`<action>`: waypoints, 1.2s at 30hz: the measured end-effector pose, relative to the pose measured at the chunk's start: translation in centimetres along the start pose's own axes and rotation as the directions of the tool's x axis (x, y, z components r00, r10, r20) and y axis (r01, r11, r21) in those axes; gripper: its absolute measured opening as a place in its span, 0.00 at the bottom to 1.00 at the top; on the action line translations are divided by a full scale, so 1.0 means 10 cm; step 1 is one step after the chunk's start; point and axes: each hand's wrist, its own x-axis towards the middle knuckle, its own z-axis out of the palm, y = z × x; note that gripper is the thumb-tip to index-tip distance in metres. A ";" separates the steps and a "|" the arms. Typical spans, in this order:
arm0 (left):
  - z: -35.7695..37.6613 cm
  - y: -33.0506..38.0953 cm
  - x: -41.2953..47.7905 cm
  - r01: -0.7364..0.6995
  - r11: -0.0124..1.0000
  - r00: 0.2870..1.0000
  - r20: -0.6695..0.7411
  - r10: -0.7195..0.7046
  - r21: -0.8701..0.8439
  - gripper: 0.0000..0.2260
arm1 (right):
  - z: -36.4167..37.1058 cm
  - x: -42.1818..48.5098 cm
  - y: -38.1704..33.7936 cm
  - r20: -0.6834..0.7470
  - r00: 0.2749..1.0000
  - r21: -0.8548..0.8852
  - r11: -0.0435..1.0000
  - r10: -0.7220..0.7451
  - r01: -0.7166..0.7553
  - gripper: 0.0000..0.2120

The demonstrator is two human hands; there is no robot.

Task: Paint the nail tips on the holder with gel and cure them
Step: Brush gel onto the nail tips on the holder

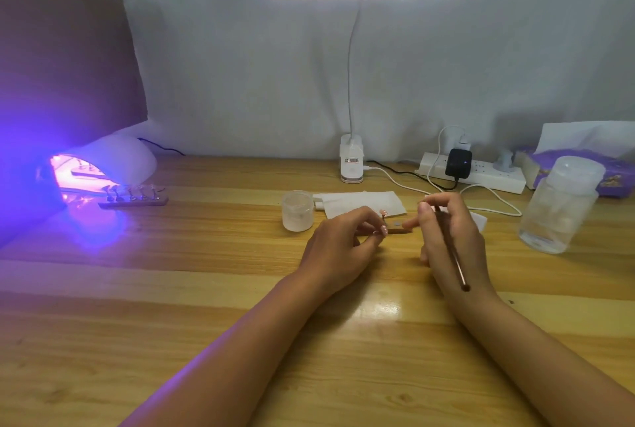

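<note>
A small brown holder lies on the wooden table between my hands, with a pink nail tip standing on it. My left hand has its fingers curled round the holder's left end. My right hand grips a thin brush; its handle runs back over the hand and its bristle end is hidden by the fingers near the holder. At the far left a white curing lamp glows purple with a holder inside. A second holder with several nail tips lies in front of it.
A small frosted jar stands left of my hands, with a white tissue behind them. A large clear jar is at the right. A desk lamp base, power strip with cables, and tissue pack line the back.
</note>
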 end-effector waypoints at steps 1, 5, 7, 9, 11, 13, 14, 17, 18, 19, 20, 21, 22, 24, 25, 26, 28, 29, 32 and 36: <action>0.01 0.02 -0.01 -0.023 1.000 1.000 -0.008 0.023 -0.012 0.05 | 0.00 0.00 0.03 0.028 1.000 -0.020 1.000 0.006 -0.005 0.06; 0.04 0.06 -0.02 -0.013 1.000 0.999 -0.038 0.013 0.008 0.10 | 0.03 0.03 0.08 0.141 0.989 -0.098 0.995 0.039 -0.026 0.07; 0.04 0.07 -0.02 -0.005 0.998 0.998 -0.055 0.008 0.060 0.13 | 0.05 0.03 0.07 0.218 0.975 -0.082 0.996 0.036 -0.019 0.12; 0.04 0.09 -0.02 -0.015 0.993 0.998 -0.051 0.021 0.116 0.15 | 0.07 0.02 0.06 0.239 0.971 -0.053 0.999 0.023 -0.011 0.15; 0.04 0.11 -0.04 -0.034 0.985 0.998 -0.041 0.041 0.167 0.16 | 0.07 0.02 0.06 0.223 0.975 -0.031 0.999 0.001 0.006 0.17; 0.03 0.12 -0.04 -0.047 0.979 0.997 -0.046 0.057 0.200 0.16 | 0.07 0.03 0.05 0.219 0.976 -0.021 1.000 -0.014 0.019 0.16; 0.03 0.12 -0.04 -0.055 0.975 0.997 -0.050 0.067 0.214 0.16 | 0.07 0.02 0.04 0.217 0.976 -0.017 1.000 -0.015 0.019 0.16; 0.04 0.13 -0.05 -0.089 0.962 0.994 -0.040 0.103 0.259 0.16 | 0.06 0.01 0.03 0.194 0.981 -0.036 0.999 -0.024 0.031 0.16; 0.05 0.14 -0.06 -0.103 0.958 0.993 -0.030 0.115 0.267 0.15 | 0.06 0.00 0.02 0.188 0.982 -0.051 0.998 -0.028 0.038 0.16; 0.06 0.15 -0.06 -0.118 0.955 0.992 -0.017 0.127 0.274 0.15 | 0.05 -0.01 0.02 0.185 0.982 -0.065 0.997 -0.031 0.044 0.16; 0.07 0.15 -0.07 -0.130 0.951 0.991 -0.007 0.137 0.282 0.15 | 0.05 -0.01 0.02 0.183 0.982 -0.071 0.996 -0.034 0.048 0.16; 0.08 0.16 -0.07 -0.134 0.948 0.990 -0.006 0.142 0.288 0.15 | 0.05 -0.01 0.02 0.183 0.983 -0.067 0.997 -0.034 0.047 0.16; 0.08 0.16 -0.07 -0.131 0.948 0.990 -0.015 0.141 0.290 0.15 | 0.05 0.00 0.03 0.182 0.983 -0.051 0.998 -0.030 0.040 0.15; 0.06 0.16 -0.06 -0.114 0.953 0.990 -0.042 0.131 0.282 0.15 | 0.04 0.00 0.03 0.186 0.982 -0.008 1.000 -0.017 0.019 0.15; 0.06 0.16 -0.06 -0.106 0.955 0.991 -0.052 0.125 0.277 0.15 | 0.04 0.01 0.03 0.192 0.981 0.005 1.000 -0.012 0.011 0.15; 0.05 0.16 -0.06 -0.100 0.957 0.991 -0.059 0.120 0.271 0.15 | 0.04 0.01 0.04 0.199 0.980 0.013 1.000 -0.008 0.005 0.15; 0.04 0.16 -0.06 -0.084 0.964 0.991 -0.077 0.107 0.252 0.16 | 0.04 0.02 0.05 0.215 0.977 0.044 0.999 0.009 -0.019 0.16; 0.04 0.16 -0.05 -0.077 0.969 0.991 -0.088 0.100 0.236 0.15 | 0.04 0.02 0.06 0.226 0.974 0.073 0.997 0.023 -0.040 0.16; 0.04 0.17 -0.05 -0.064 0.981 0.992 -0.096 0.083 0.185 0.14 | 0.04 0.03 0.05 0.241 0.969 0.163 0.982 0.057 -0.098 0.17; 0.07 0.16 -0.04 -0.071 0.987 0.995 -0.055 0.080 0.141 0.12 | 0.04 0.03 0.02 0.226 0.973 0.183 0.979 0.049 -0.092 0.18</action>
